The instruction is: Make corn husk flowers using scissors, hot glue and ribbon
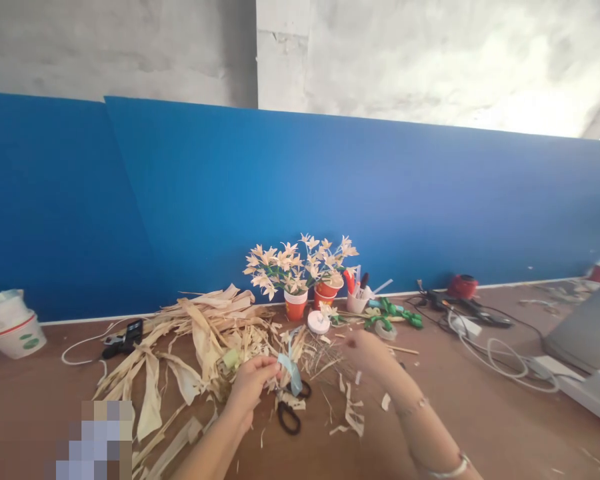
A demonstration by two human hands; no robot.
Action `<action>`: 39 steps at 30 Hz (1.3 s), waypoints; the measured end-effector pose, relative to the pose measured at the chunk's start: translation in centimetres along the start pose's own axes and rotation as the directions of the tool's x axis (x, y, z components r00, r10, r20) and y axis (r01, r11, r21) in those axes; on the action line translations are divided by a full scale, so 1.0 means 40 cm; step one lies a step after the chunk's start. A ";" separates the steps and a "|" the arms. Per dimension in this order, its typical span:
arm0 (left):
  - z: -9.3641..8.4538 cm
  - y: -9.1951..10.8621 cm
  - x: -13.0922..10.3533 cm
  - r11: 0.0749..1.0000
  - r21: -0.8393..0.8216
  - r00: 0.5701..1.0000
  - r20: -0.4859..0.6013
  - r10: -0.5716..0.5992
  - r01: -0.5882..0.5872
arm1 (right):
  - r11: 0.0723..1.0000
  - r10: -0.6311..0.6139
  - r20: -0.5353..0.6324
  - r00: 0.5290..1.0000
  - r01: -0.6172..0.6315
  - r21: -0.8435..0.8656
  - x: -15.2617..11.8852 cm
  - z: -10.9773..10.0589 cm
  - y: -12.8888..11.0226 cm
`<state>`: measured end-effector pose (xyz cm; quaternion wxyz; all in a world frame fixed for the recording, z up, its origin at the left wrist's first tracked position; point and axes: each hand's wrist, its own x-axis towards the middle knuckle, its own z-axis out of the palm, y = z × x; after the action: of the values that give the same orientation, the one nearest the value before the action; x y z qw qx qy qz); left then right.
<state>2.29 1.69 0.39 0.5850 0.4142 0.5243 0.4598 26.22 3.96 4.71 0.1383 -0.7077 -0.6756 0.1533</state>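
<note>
My left hand is closed, with thumb and forefinger pinching a thin light-blue strip that hangs down to the right. Black-handled scissors lie on the table just below the strip, their blades partly hidden. My right hand reaches over the table by thin dry stalks; its fingers are turned away and blurred, so I cannot see whether they hold anything. Beyond the hands, pale star-shaped flowers stand in red-and-white paper cups. A round white lid-like piece with a small flower on it sits before them.
Dry corn husks are heaped at left, with scraps around the scissors. A white cup of pens, green ribbon and a tape roll lie right of the flowers. Cables and a power strip occupy the right side.
</note>
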 end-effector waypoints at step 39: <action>0.012 -0.024 0.009 0.994 -0.098 0.999 0.008 -0.054 0.055 | 0.735 -0.547 -0.092 0.832 0.531 0.422 -0.054 0.148 -0.057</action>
<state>2.89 1.82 -0.58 0.6182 0.3718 0.5108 0.4677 21.65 1.87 0.26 0.3164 -0.4302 -0.8029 0.2650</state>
